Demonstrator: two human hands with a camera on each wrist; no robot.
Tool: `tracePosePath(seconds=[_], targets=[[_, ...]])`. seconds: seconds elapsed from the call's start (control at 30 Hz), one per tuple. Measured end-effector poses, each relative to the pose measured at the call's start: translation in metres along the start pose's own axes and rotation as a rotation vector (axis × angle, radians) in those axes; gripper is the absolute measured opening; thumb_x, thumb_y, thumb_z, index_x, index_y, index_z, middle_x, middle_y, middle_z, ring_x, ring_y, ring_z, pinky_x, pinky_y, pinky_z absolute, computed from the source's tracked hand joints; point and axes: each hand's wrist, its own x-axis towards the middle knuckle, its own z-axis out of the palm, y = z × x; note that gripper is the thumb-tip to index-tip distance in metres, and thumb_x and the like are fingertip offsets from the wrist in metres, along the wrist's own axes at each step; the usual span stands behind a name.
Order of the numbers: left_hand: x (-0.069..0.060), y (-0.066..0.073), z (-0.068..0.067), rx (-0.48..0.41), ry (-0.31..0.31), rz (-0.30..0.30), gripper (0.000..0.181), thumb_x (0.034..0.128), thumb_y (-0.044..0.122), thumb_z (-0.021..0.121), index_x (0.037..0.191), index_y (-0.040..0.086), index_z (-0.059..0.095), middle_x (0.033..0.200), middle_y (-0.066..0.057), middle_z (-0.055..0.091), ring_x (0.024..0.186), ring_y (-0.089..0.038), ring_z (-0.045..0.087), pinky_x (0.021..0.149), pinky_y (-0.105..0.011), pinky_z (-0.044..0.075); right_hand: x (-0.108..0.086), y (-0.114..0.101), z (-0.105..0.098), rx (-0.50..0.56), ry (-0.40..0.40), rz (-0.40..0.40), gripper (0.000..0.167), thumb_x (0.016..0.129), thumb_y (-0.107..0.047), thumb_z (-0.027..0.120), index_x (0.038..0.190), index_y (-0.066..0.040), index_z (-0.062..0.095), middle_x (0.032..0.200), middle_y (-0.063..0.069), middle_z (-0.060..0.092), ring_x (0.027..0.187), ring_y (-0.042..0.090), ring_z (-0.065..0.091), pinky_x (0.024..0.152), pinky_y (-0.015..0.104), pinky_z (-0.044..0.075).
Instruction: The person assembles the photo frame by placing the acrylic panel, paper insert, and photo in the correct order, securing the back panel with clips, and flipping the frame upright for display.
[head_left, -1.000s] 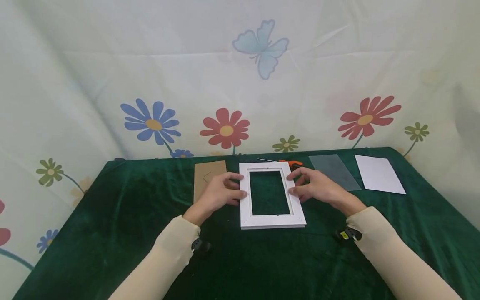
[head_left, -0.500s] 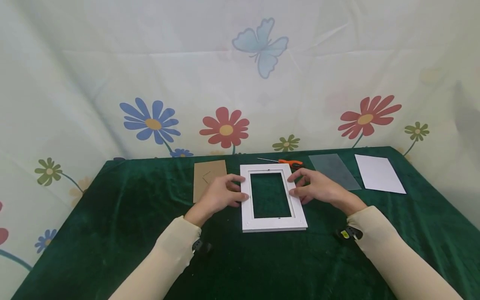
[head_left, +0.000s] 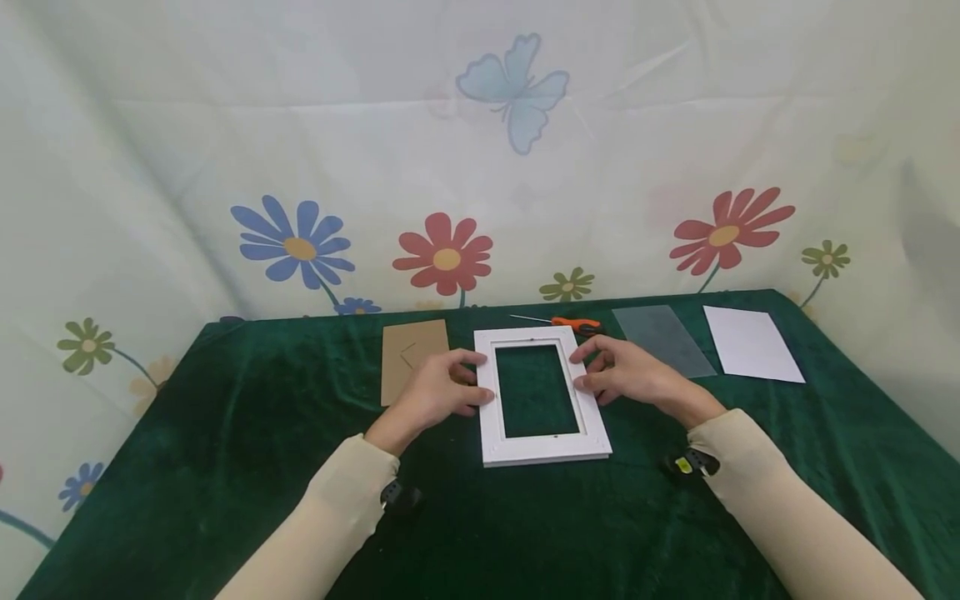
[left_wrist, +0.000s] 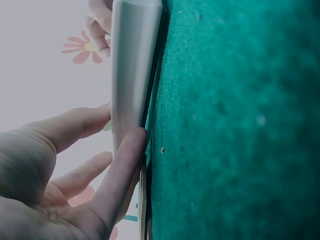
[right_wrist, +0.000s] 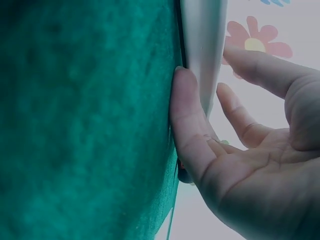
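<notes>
A white rectangular frame [head_left: 491, 425] with an open middle lies on the green cloth in the head view. The left hand [head_left: 433, 392] grips its left side, and the right hand [head_left: 633, 372] grips its right side. In the left wrist view, the thumb and fingers of the left hand [left_wrist: 75, 175] are on both faces of the frame's edge [left_wrist: 132, 65], with a fingertip low by the cloth. The right wrist view has the right hand [right_wrist: 250, 145] holding the other edge [right_wrist: 204, 45] in the same way.
A brown board [head_left: 411, 354] lies behind the left hand. An orange-handled screwdriver [head_left: 577, 324] is behind the frame. To the right lie a clear sheet [head_left: 663, 337] and a white sheet [head_left: 753, 343]. A printed curtain stands behind the green-covered table [head_left: 247, 450].
The frame and both hands have shifted very slightly toward the near side. Both hands keep their grip. The whole head view has moved a little.
</notes>
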Motion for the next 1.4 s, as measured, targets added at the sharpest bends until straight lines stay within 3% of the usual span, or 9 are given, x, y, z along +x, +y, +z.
tracePosePath(seconds=[0.43, 1.2, 1.4], targets=[[-0.0021, 0.0006, -0.0017, 0.020, 0.001, -0.014, 0.054, 0.0881, 0.008, 0.088, 0.138, 0.005, 0.068, 0.121, -0.019, 0.065, 0.084, -0.025, 0.076, 0.076, -0.037, 0.065, 0.0013, 0.0016, -0.0013, -0.004, -0.016, -0.040, 0.049, 0.099, -0.019, 0.078, 0.139, -0.003, 0.055, 0.110, 0.016, 0.065, 0.090, 0.028, 0.070, 0.086, 0.038, 0.063], [-0.0002, -0.0018, -0.0028, 0.016, -0.010, -0.005, 0.053, 0.0873, 0.008, 0.089, 0.136, 0.006, 0.069, 0.121, -0.018, 0.066, 0.086, -0.026, 0.075, 0.076, -0.037, 0.065, 0.0019, -0.0020, -0.0031, -0.015, -0.023, -0.010, 0.046, 0.101, -0.023, 0.076, 0.139, -0.004, 0.058, 0.110, 0.015, 0.066, 0.091, 0.027, 0.072, 0.087, 0.040, 0.063], [0.0008, -0.0036, -0.0009, 0.001, -0.013, 0.002, 0.053, 0.0874, 0.008, 0.089, 0.136, 0.005, 0.069, 0.120, -0.019, 0.066, 0.088, -0.027, 0.075, 0.076, -0.038, 0.066, 0.0004, -0.0039, -0.0045, -0.060, 0.005, -0.061, 0.042, 0.103, -0.023, 0.074, 0.137, -0.001, 0.061, 0.110, 0.014, 0.066, 0.095, 0.027, 0.070, 0.087, 0.040, 0.064]])
